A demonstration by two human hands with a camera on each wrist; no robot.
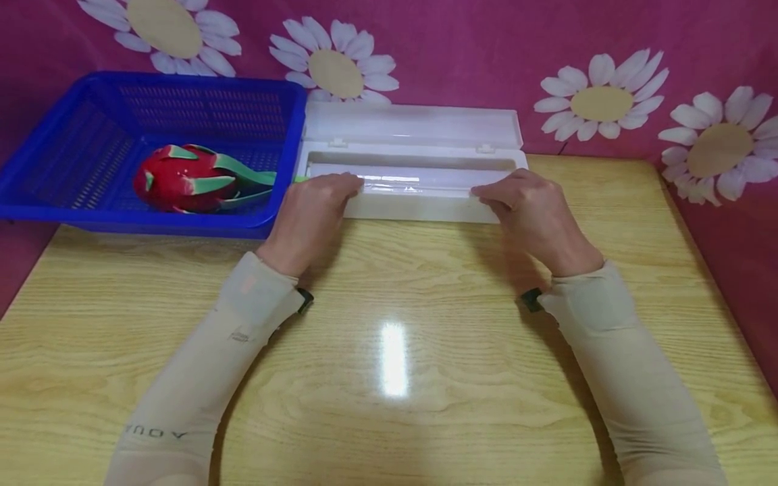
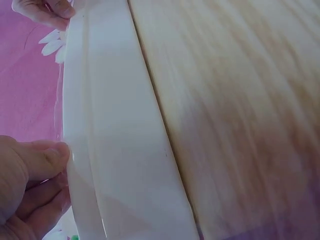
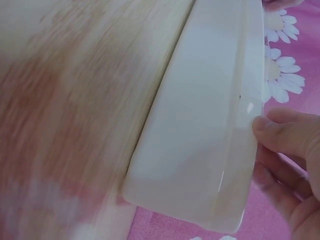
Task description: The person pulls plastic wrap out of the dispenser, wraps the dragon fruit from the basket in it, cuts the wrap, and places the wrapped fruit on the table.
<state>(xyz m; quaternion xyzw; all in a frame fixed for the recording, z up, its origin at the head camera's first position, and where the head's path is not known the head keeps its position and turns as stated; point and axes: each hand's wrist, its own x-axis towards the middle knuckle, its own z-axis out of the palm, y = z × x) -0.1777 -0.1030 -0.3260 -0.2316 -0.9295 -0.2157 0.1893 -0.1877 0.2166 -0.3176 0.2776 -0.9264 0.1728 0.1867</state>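
Note:
A long white cling film dispenser stands at the back of the table with its lid raised. Inside lies a roll, and clear shiny cling film shows along the front rim. My left hand is at the left part of that rim, thumb and forefinger pinching the film's edge. Toward the right end, my right hand pinches it the same way. Both wrist views show the thumbs, left hand and right hand, against the dispenser's top edge. The film itself is hard to make out there.
Left of the dispenser is a blue plastic basket, close against it. A red and green dragon fruit lies inside. Behind stands a pink wall with daisies. The wood-grain table reaches toward me.

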